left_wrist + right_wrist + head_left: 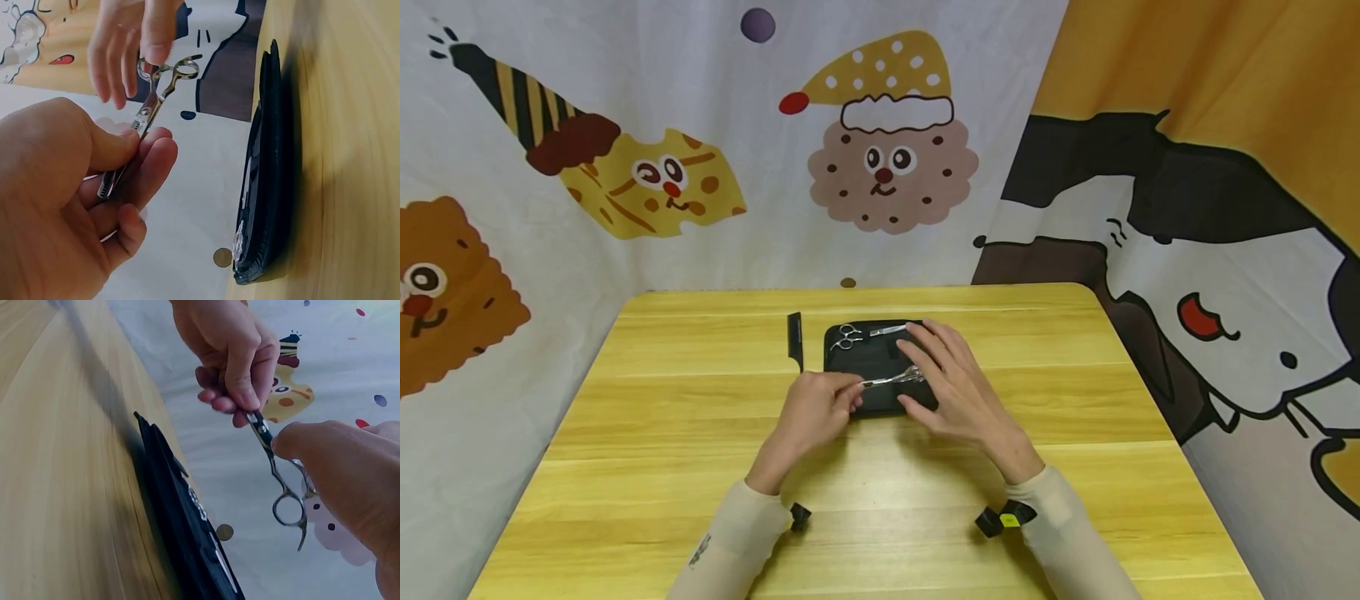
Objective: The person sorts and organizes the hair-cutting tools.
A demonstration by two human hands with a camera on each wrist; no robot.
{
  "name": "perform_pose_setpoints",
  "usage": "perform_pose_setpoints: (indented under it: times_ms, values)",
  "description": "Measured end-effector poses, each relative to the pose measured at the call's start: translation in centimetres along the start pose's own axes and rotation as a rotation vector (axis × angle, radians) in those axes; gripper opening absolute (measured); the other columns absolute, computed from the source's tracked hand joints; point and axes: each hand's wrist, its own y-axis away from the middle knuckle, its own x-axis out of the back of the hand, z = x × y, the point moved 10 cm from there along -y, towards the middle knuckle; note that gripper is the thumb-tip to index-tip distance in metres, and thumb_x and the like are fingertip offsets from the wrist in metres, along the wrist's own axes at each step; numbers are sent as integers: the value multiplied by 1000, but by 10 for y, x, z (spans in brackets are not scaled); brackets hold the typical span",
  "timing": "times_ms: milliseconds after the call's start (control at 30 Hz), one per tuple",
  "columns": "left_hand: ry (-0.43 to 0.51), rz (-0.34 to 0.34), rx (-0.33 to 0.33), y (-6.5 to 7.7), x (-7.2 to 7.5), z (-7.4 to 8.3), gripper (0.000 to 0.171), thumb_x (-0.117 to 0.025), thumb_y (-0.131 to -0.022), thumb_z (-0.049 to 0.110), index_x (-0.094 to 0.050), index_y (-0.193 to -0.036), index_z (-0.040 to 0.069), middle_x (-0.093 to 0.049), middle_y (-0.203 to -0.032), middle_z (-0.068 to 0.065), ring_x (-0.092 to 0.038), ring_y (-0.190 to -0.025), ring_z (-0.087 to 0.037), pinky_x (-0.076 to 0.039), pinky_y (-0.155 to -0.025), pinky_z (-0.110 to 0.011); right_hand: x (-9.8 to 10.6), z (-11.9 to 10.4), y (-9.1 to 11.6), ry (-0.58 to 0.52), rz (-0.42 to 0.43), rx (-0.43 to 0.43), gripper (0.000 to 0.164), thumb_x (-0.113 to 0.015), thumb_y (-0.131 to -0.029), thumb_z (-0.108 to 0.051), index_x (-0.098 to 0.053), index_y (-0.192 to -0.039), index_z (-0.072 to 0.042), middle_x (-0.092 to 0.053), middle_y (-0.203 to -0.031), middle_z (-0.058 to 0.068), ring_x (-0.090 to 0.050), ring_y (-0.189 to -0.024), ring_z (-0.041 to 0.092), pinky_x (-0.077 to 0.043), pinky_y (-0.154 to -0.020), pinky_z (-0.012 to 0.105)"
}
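My left hand pinches the blade end of silver hairdressing scissors between thumb and fingers, above the black case. Comb-like teeth show along a blade in the left wrist view, as on thinning scissors. The two finger rings point toward my right hand, whose fingers are spread and bent slightly around the handle end. In the right wrist view its foremost digit overlaps the scissors near the pivot; whether it touches them I cannot tell. The open black case lies under both hands.
A second pair of scissors lies in the case at its far side, blades toward the right. Left of the case, a black comb rests on the wooden table. Printed cloth hangs behind the table.
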Motion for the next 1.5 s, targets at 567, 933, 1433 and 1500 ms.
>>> perform_pose_setpoints:
  times_ms: [567, 933, 1433, 1500]
  values:
    - [487, -180, 369, 8, -12, -33, 23, -68, -110, 9, -85, -111, -6, -82, -80, -10, -81, -74, -40, -72, -78, -50, -11, -1, 5, 22, -14, 92, 76, -95, -89, -37, -66, -153, -8, -61, -165, 21, -55, -155, 45, -47, -131, 61]
    - [584, -211, 424, 9, -17, -39, 27, -66, -109, 9, -82, -113, -12, -82, -83, -12, -74, -67, -16, -71, -76, -46, -13, -8, 5, 20, 24, 141, 61, -97, -89, -31, -75, -142, -11, -72, -152, 16, -65, -142, 39, -57, -119, 56]
    - [619, -230, 430, 10, -20, -40, 29, -64, -109, 9, -81, -112, -15, -80, -94, -29, -71, -68, -15, -71, -75, -48, -12, -15, 5, -58, 55, 159, 45, -100, -84, -11, -81, -125, -4, -77, -132, 20, -76, -118, 33, -69, -98, 42]
    - [621, -232, 431, 10, -21, -40, 29, -63, -109, 9, -80, -112, -15, -79, -97, -32, -71, -69, -15, -71, -74, -46, -13, -15, 5, -61, 49, 157, 44, -99, -85, -11, -81, -125, -4, -78, -131, 20, -77, -117, 33, -69, -97, 41]
